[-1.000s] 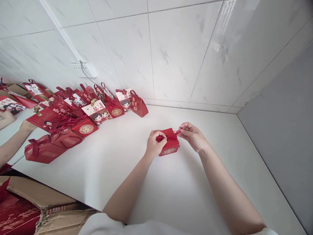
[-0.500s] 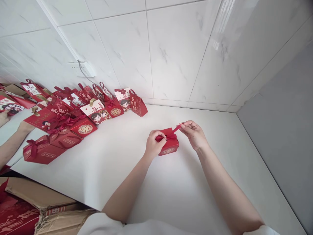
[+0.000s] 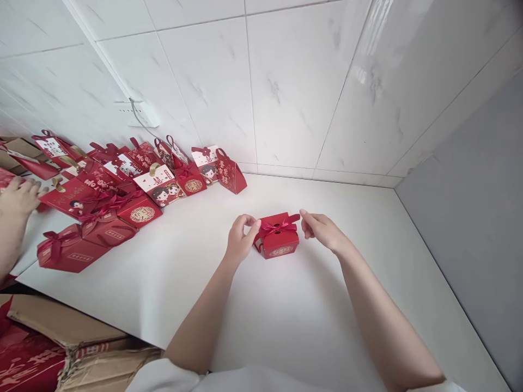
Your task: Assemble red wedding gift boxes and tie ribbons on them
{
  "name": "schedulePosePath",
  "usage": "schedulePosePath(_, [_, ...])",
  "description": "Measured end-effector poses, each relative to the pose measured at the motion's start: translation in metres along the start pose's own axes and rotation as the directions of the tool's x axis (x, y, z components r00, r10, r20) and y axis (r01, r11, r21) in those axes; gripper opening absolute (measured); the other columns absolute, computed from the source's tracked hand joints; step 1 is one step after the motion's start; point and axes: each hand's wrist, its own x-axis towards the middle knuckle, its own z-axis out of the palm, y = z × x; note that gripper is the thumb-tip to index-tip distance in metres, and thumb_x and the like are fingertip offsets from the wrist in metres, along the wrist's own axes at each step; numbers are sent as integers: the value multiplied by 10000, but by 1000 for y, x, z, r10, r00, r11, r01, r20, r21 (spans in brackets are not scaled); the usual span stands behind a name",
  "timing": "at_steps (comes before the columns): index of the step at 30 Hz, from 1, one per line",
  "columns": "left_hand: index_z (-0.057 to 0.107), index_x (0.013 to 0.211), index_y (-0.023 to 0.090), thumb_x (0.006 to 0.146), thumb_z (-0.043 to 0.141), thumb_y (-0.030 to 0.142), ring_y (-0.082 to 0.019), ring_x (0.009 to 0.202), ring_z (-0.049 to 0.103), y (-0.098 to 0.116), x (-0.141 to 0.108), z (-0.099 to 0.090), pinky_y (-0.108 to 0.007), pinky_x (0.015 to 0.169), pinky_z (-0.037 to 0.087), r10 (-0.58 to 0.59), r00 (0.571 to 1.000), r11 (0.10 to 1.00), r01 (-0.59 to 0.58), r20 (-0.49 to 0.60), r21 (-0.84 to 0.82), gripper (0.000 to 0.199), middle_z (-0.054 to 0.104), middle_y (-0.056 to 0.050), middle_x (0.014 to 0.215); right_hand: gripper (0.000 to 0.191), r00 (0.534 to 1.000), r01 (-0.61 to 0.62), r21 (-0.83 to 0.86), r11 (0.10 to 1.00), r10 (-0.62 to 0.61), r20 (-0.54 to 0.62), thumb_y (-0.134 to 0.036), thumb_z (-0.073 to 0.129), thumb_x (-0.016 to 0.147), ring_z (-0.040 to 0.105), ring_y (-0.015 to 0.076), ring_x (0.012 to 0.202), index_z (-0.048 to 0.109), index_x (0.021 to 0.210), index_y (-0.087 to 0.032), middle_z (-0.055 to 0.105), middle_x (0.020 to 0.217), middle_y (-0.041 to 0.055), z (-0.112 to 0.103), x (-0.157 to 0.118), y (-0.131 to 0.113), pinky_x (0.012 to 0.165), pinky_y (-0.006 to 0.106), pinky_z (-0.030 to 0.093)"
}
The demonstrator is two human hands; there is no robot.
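Observation:
A small red gift box [image 3: 281, 250] with a gold emblem on its front stands on the white table before me. A dark red ribbon [image 3: 274, 227] is tied in a bow across its top. At the box's left side, my left hand [image 3: 240, 239] is closed, thumb and forefinger pinching the left part of the ribbon. My right hand [image 3: 322, 230] is just right of the box, its thumb apart from the bent fingers, close to the ribbon's right end but seemingly not holding it.
Several finished-looking red gift boxes [image 3: 141, 213] crowd the table's left side. Another person's hand [image 3: 18, 198] is at the far left edge. An open cardboard carton [image 3: 61, 324] with red packaging sits below the table's left edge. A tiled wall [image 3: 290, 98] runs behind; a grey panel [image 3: 469, 201] stands right.
My right hand has let go of the ribbon's end, which now lies lower by the box. My left hand has shifted left from the bow's middle. The other person's hand has moved too.

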Motion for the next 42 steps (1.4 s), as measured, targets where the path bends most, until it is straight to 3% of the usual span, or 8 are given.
schedulePosePath(3, [481, 771, 212, 919, 472, 488, -155, 824, 534, 1, -1, 0, -298, 804, 432, 22, 993, 999, -25, 119, 23, 314, 549, -1, 804, 607, 990, 1, 15, 1000, -3, 141, -735, 408, 835, 469, 144, 594, 453, 562, -195, 514, 563, -4, 4, -5, -7, 657, 309, 383])
schedulePosePath(5, [465, 782, 213, 918, 476, 484, -153, 812, 522, 2, -2, 3, -287, 767, 430, 37, 991, 999, -42, 126, 34, 303, 537, -2, 809, 588, 981, 31, 55, 998, -41, 190, -724, 447, 827, 446, 131, 586, 448, 571, -195, 485, 578, -18, 9, -6, -9, 633, 292, 370])
schedulePosePath(11, [540, 972, 230, 936, 470, 387, -163, 930, 527, 2, 3, 8, -317, 885, 417, 143, 989, 987, -144, 23, 71, 175, 542, -32, 964, 537, 970, 139, 81, 987, -153, 189, -675, 510, 827, 447, 131, 592, 423, 581, -206, 486, 618, -21, 14, -5, -7, 585, 279, 353])
schedulePosePath(20, [509, 710, 211, 912, 500, 461, -169, 831, 514, 9, 5, 10, -306, 755, 434, 109, 989, 982, -122, 96, 147, 321, 492, -19, 812, 522, 965, 139, 70, 988, -151, 213, -651, 511, 843, 494, 144, 599, 535, 581, -200, 547, 585, -4, 11, -6, -6, 650, 301, 397])
schedulePosePath(25, [574, 883, 231, 908, 523, 391, -178, 986, 553, 5, 8, 8, -334, 935, 417, 116, 992, 992, -118, 45, 43, 170, 575, -25, 968, 517, 961, 108, 87, 990, -126, 245, -648, 536, 829, 517, 150, 589, 582, 583, -195, 571, 556, 0, 8, -6, -5, 681, 312, 416])
schedulePosePath(29, [605, 1079, 277, 910, 511, 307, -193, 1224, 495, 5, 9, 2, -351, 1067, 358, 142, 981, 988, -133, 134, -72, 195, 552, -44, 1233, 497, 959, 119, 115, 986, -144, 246, -639, 548, 829, 515, 141, 612, 532, 598, -199, 568, 603, -10, 8, -5, -5, 657, 293, 394])
schedulePosePath(37, [577, 914, 244, 883, 563, 354, -222, 1332, 407, 3, 7, 5, -418, 1114, 302, 64, 996, 998, -63, 58, -21, 115, 503, -46, 1353, 478, 956, 132, 136, 982, -163, 244, -654, 554, 815, 533, 152, 625, 526, 644, -209, 560, 624, -11, 9, -6, -5, 647, 298, 404])
schedulePosePath(42, [566, 786, 218, 878, 571, 389, -239, 1330, 407, 5, 6, 8, -428, 1094, 338, 30, 994, 999, -27, 103, -30, 194, 508, -61, 1347, 475, 958, 117, 116, 986, -143, 250, -654, 557, 812, 533, 154, 630, 551, 655, -206, 555, 617, -11, 8, -6, -6, 648, 299, 404])
